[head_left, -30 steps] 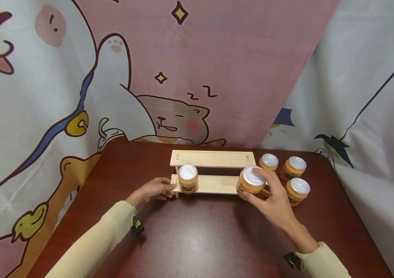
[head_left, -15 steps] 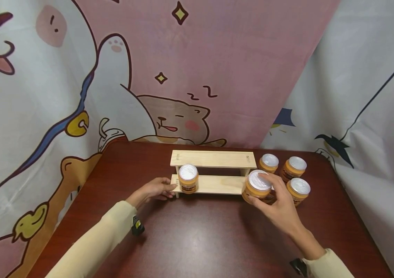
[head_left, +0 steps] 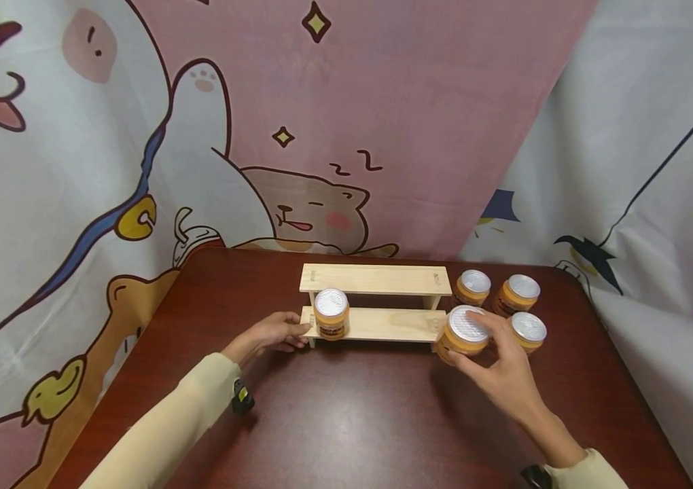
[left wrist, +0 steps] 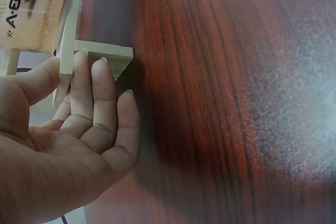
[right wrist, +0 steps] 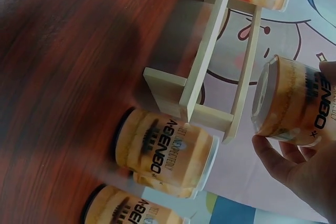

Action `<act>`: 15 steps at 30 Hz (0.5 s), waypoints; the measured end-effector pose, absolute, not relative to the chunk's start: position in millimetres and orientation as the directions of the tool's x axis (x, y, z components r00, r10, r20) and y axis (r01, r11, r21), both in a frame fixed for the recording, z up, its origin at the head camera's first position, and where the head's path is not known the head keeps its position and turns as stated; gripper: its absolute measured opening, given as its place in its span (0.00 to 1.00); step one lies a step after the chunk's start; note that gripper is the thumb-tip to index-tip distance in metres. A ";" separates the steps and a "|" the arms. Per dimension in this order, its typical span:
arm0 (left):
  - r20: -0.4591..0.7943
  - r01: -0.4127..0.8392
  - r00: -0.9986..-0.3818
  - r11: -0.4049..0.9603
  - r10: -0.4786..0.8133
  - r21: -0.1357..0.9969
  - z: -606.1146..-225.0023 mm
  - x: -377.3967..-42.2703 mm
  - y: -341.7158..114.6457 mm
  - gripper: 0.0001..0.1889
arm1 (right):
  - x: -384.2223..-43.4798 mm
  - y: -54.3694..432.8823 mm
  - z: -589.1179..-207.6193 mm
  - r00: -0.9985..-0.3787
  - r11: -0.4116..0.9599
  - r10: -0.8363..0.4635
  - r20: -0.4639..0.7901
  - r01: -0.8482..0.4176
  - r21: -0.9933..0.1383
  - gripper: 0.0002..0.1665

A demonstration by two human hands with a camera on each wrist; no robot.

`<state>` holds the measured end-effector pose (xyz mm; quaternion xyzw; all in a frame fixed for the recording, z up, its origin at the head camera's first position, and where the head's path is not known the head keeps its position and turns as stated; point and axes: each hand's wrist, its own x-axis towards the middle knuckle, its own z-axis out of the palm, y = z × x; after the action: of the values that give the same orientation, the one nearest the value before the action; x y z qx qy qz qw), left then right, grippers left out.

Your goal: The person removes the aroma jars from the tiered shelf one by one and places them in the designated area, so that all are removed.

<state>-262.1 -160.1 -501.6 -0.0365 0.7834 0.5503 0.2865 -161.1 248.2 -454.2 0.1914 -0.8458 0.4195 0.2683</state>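
Note:
A two-tier wooden shelf (head_left: 392,326) stands on the table. My left hand (head_left: 273,333) pinches the left end of its lower board (left wrist: 66,40), thumb on top and fingertips underneath. On that board, close to this hand, sits an orange jar (head_left: 331,316) with a silvery lid. My right hand (head_left: 505,380) holds another such jar (right wrist: 294,103) between thumb and fingers. This jar hangs above the table at the shelf's right end and overlaps the lower board's corner in the head view. The right wrist view shows it raised above the boards.
Several more orange jars stand right of the shelf, among them a back one (head_left: 473,285), a far right one (head_left: 516,295) and one partly behind my right hand (head_left: 528,331). A cartoon-printed curtain (head_left: 426,122) hangs behind the dark red table (head_left: 334,414).
My right hand has moved to the right and a little nearer with the jar, uncovering the right end of the shelf. My left hand stays in place.

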 end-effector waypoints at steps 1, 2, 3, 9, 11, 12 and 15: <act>-0.489 -0.372 -0.833 0.392 0.258 0.841 -501.5 -262.2 -160.1 0.17 | -160.4 248.8 -454.0 -0.784 0.576 -0.096 0.614 -0.547 -0.608 0.46; -0.488 -0.371 -0.834 0.392 0.259 0.842 -501.5 -262.4 -160.2 0.17 | -159.7 249.3 -453.8 -0.784 0.576 -0.094 0.614 -0.546 -0.609 0.46; -0.488 -0.371 -0.833 0.392 0.260 0.842 -501.6 -262.6 -160.2 0.17 | -159.1 249.9 -453.7 -0.784 0.576 -0.092 0.613 -0.544 -0.610 0.46; -0.488 -0.371 -0.832 0.388 0.265 0.844 -502.6 -264.0 -160.6 0.17 | -156.9 252.6 -455.0 -0.786 0.574 -0.079 0.613 -0.539 -0.617 0.47; -0.488 -0.371 -0.832 0.389 0.264 0.843 -502.5 -263.9 -160.5 0.17 | -156.4 253.4 -456.1 -0.788 0.570 -0.077 0.611 -0.537 -0.621 0.47; -0.488 -0.371 -0.832 0.389 0.265 0.843 -502.5 -263.7 -160.4 0.17 | -156.2 253.8 -456.6 -0.789 0.568 -0.075 0.610 -0.536 -0.624 0.47; -0.488 -0.369 -0.832 0.391 0.265 0.843 -502.5 -263.2 -160.2 0.17 | -155.3 254.8 -458.7 -0.791 0.566 -0.070 0.607 -0.533 -0.629 0.48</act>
<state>-263.2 -160.2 -502.5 -0.0333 0.7828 0.5506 0.2880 -155.3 254.8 -458.7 0.1786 -0.8429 0.4304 0.2690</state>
